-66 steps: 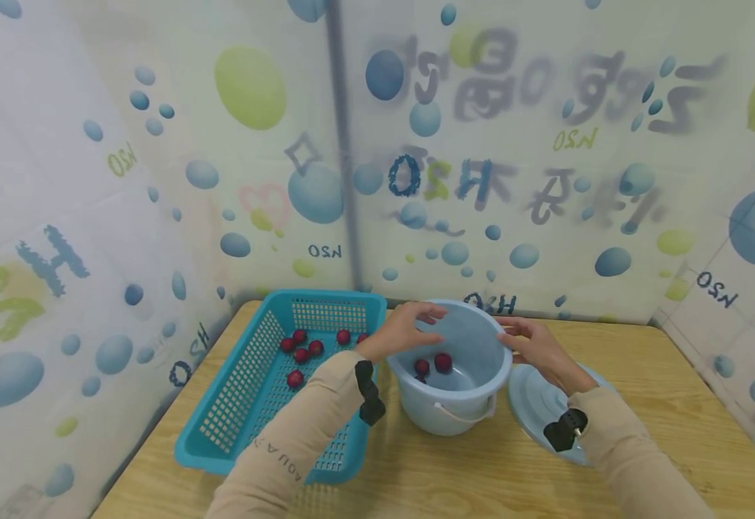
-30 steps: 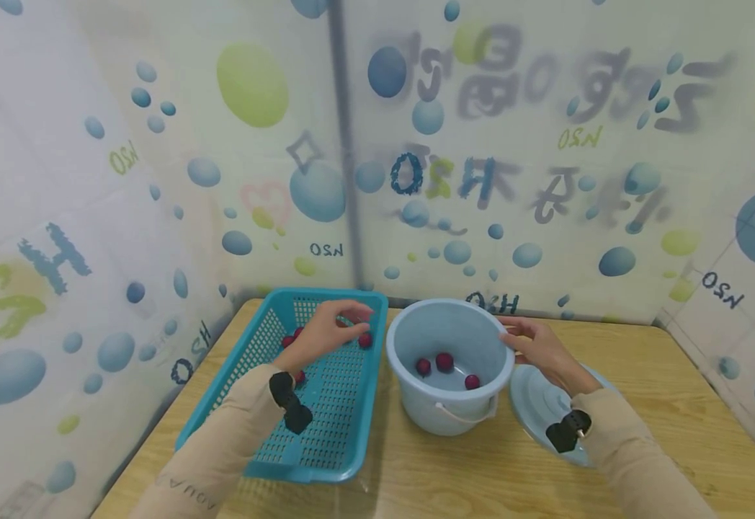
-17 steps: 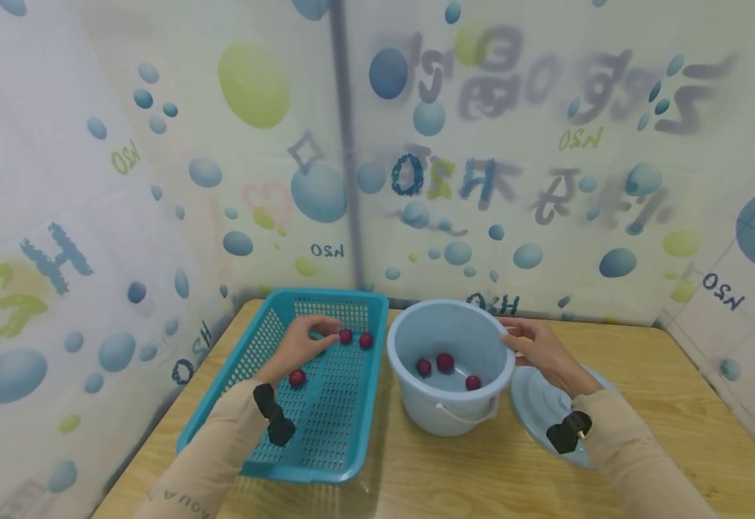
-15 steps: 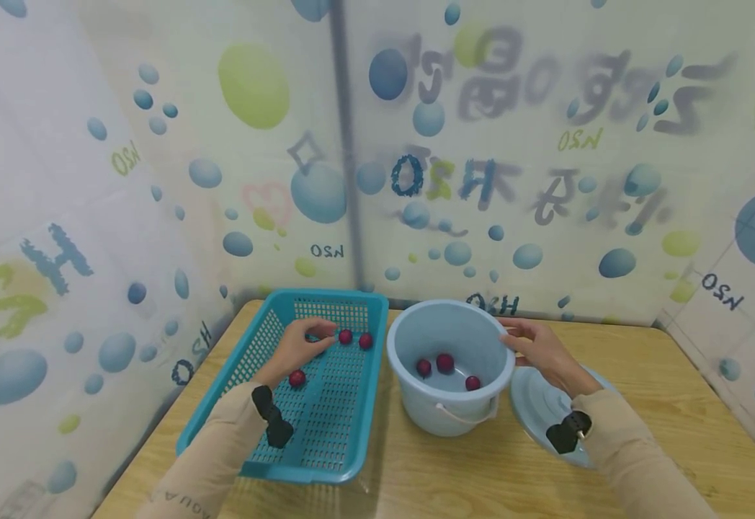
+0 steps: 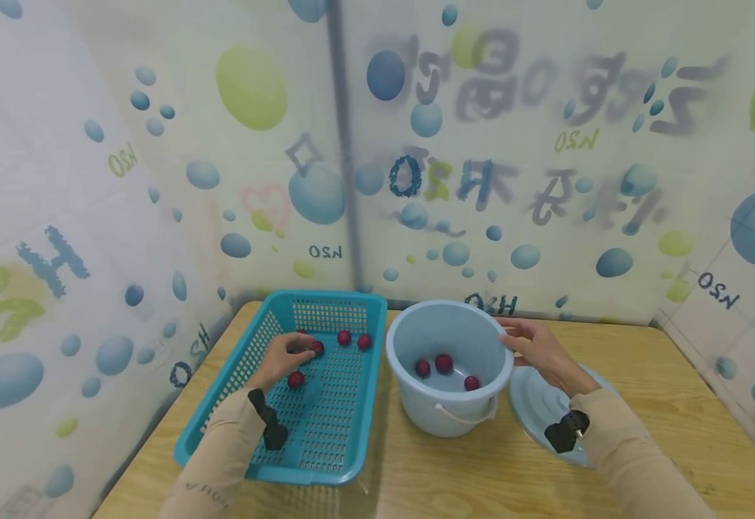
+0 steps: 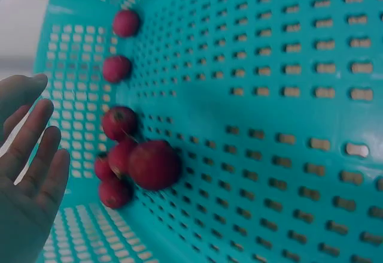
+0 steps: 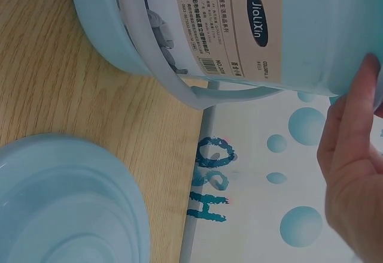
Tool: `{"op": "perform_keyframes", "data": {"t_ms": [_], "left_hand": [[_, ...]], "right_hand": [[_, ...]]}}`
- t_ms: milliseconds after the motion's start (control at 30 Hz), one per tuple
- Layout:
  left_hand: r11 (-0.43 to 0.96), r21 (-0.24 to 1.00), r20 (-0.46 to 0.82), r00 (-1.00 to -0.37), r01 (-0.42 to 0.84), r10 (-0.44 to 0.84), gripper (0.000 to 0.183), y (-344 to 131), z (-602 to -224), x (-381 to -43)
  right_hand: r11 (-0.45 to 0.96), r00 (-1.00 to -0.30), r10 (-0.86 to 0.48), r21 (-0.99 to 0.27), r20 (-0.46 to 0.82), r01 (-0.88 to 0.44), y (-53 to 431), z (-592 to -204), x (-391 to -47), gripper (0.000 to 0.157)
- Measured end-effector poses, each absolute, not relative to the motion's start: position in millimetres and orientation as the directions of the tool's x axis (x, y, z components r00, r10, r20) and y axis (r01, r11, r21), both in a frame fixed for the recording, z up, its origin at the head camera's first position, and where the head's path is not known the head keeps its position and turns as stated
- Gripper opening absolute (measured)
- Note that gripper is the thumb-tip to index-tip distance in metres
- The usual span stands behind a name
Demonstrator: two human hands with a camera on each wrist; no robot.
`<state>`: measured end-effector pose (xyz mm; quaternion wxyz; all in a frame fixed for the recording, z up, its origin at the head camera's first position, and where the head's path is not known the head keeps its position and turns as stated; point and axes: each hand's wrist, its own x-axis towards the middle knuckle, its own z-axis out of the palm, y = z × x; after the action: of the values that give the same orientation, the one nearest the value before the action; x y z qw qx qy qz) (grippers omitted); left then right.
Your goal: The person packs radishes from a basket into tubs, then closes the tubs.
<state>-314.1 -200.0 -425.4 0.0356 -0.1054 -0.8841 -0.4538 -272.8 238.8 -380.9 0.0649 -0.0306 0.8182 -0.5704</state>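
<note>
Several small, round, dark red fruits [image 6: 154, 165], at least one with a stem, lie in the turquoise perforated basket [image 5: 361, 432]. My left hand [image 5: 280, 359] is over the basket's left half, close to the fruits at the back. In the left wrist view its fingers [image 6: 37, 137] are spread, holding nothing, apart from the fruits. A pale blue bucket [image 5: 442, 414] stands right of the basket with 3 fruits [image 5: 444, 363] on its bottom. My right hand [image 5: 536, 346] grips the bucket's right rim, fingers outside; the rim hides part of the grip.
A pale blue lid [image 5: 539, 400] lies on the wooden table [image 5: 663, 382] right of the bucket, under my right forearm. The bucket's white handle [image 5: 465, 417] hangs down in front. A patterned curtain wall [image 5: 514, 216] closes off the back and sides.
A third fruit has dropped into the bucket from my left hand, which has moved left over the basket and drawn back slightly toward me. My right hand has stayed on the rim.
</note>
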Motion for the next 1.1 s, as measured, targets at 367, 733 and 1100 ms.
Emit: {"op": "perform_keyframes", "data": {"t_ms": [367,733,1100], "left_hand": [[0.656,0.75,0.012,-0.994,0.082,0.109,0.031,-210,-438,-315],[0.679,0.735,-0.106,-0.989,-0.006,0.106,0.034,-220,-450,-316],[0.703,0.711,-0.123,-0.987,-0.014,0.106,0.033,-218,-453,-318]], "right_hand": [[0.345,-0.991,-0.121,-0.939,-0.061,0.016,239,-381,-273,0.046],[0.346,-0.991,-0.112,-0.938,-0.071,0.028,239,-382,-274,0.046],[0.369,-0.991,-0.1,-0.928,-0.086,0.043,240,-382,-274,0.045]]}}
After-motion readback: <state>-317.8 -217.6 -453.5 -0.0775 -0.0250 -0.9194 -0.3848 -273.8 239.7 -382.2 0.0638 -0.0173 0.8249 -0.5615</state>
